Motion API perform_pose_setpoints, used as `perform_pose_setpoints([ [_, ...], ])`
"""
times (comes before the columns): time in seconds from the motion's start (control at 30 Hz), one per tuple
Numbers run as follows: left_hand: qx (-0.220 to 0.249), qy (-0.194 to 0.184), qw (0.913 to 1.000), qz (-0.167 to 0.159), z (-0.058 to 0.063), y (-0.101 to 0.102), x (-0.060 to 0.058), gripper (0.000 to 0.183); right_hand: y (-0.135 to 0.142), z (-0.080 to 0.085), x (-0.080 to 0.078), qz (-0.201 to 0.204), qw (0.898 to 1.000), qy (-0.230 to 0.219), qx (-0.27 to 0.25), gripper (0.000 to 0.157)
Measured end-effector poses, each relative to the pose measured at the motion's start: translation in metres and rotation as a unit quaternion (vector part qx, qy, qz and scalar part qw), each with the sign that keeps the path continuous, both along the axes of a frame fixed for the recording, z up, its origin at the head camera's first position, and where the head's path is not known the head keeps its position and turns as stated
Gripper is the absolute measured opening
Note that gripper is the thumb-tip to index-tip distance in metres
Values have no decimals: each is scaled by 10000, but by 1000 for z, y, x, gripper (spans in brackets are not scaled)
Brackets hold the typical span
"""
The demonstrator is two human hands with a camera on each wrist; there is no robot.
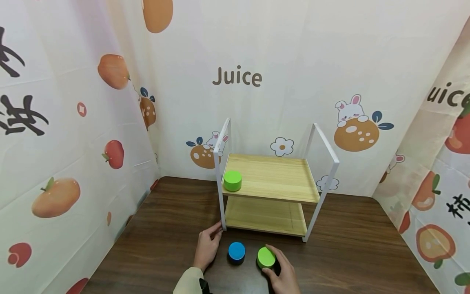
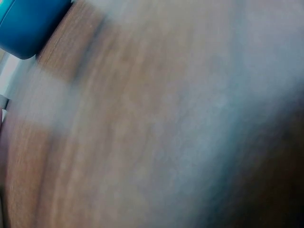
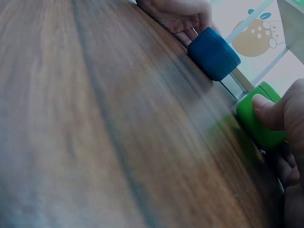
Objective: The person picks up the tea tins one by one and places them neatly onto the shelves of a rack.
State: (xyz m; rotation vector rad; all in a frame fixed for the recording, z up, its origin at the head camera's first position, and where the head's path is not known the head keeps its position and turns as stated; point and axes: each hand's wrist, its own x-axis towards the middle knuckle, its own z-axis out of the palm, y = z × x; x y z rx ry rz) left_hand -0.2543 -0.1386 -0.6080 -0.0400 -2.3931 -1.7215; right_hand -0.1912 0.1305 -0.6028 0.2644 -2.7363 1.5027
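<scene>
My right hand holds a round green tin between thumb and fingers at the front of the table. The right wrist view shows the thumb pressed to the side of this green tin, which has a lid seam. Left of it stands a blue round tin, apart from both hands. My left hand reaches with extended fingers to the foot of the left front leg of a two-tier shelf, seeming to touch it. Another green tin sits on the upper board at its left front corner.
The shelf has white metal side frames rising above its wooden boards. It stands on a dark brown wooden table. Printed fruit curtains hang behind and at both sides.
</scene>
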Motion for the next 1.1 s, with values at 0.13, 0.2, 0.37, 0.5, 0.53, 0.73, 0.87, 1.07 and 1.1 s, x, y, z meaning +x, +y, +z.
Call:
perform_pose_setpoints([
  [0.13, -22, -14, 10000, 7, 0, 0, 0, 40, 0, 0, 0, -4, 10000, -24, 13, 66],
  [0.2, -40, -22, 10000, 11, 0, 0, -1, 39, 0, 0, -1, -9, 10000, -27, 13, 66],
  [0.37, -61, -31, 10000, 26, 1, -1, 0, 39, 0, 0, -2, -61, 10000, -64, 12, 66],
  [0.5, -76, -31, 10000, 36, 1, -1, 0, 39, -1, 0, -1, -41, 10000, -8, 42, 66],
  [0.53, -82, -24, 10000, 31, 1, -1, 1, 39, -1, 0, -1, -53, 10000, 4, 41, 66],
  [0.73, -99, 6, 9999, 37, 1, 0, 0, 39, -1, 1, -1, -105, 9999, -26, 74, 66],
  [0.87, -136, 26, 9999, 64, 2, 0, 1, 39, -1, 1, -1, -92, 9999, -27, 112, 66],
  [1.07, -152, 17, 9999, 67, 2, 0, 1, 39, -1, 0, -1, -100, 9999, 63, 126, 66],
  [1.1, -153, 23, 9999, 72, 2, 1, 1, 38, -1, 0, -1, -102, 9999, 69, 114, 65],
])
